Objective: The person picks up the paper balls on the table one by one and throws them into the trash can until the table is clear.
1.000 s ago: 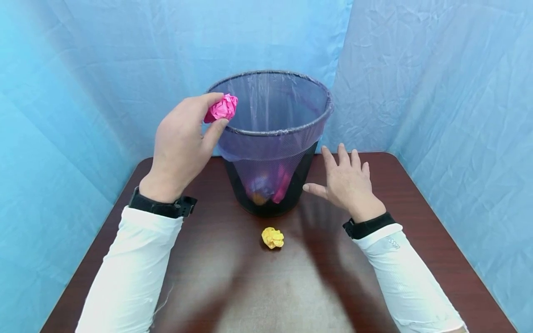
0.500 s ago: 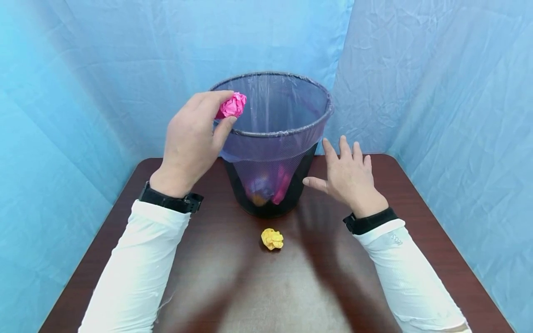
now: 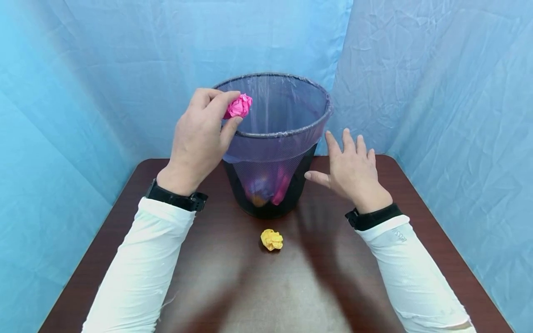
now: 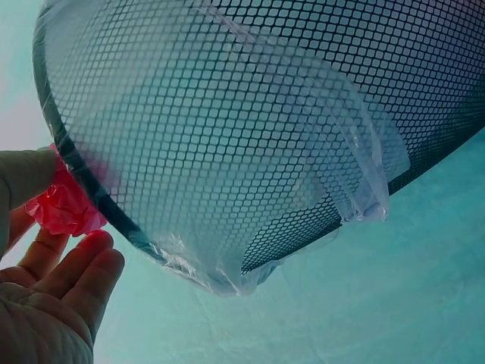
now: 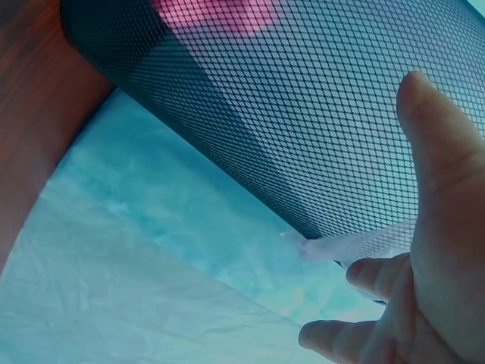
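Between thumb and fingers my left hand (image 3: 201,136) pinches a crumpled pink paper ball (image 3: 240,106) at the left rim of a black mesh wastebasket (image 3: 266,210). In the left wrist view the pink paper ball (image 4: 67,203) shows right by the rim. A clear plastic liner (image 3: 275,148) folds over the basket's rim. My right hand (image 3: 354,173) is held beside the basket's right side, its fingers spread and holding nothing. A crumpled yellow paper ball (image 3: 272,240) lies on the table in front of the basket.
Several colored pieces, one of them pink (image 3: 281,187), show through the mesh at the basket's bottom. The dark wooden table (image 3: 233,286) is bordered by blue cloth (image 3: 166,41) at the back and both sides.
My left hand has moved right with the pink paper ball, further over the basket's opening. My right hand has risen slightly. The yellow paper ball stays put.
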Motion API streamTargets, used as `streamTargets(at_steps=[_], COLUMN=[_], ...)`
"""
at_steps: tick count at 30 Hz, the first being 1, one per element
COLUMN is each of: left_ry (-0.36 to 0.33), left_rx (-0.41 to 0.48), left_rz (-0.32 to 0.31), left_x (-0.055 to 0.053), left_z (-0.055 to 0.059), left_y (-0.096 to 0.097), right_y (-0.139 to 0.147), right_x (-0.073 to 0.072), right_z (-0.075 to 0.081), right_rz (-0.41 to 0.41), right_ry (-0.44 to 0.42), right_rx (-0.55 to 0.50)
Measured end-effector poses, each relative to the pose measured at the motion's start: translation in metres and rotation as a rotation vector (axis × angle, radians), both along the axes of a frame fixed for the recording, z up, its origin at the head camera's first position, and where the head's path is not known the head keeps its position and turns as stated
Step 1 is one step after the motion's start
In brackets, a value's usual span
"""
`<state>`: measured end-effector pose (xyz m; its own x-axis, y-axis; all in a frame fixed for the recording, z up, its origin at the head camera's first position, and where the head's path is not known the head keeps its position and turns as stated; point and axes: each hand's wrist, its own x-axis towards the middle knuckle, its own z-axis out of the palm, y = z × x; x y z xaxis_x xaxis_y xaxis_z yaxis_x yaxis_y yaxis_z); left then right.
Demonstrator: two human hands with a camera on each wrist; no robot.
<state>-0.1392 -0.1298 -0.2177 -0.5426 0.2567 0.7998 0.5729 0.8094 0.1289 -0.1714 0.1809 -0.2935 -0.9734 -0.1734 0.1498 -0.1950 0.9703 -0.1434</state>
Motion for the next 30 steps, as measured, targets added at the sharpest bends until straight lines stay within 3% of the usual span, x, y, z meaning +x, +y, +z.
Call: streamTargets(at_steps=[30], left_ry=[-0.087], left_rx=[-0.025], left_rz=[0.017], left_x=[-0.004], left_z=[-0.004], left_y=[0.006], right_y=[0.008], right_x=[0.0], right_z=[0.024], right_rz=[-0.011], right_ry=[0.065], right_rx=[-0.023])
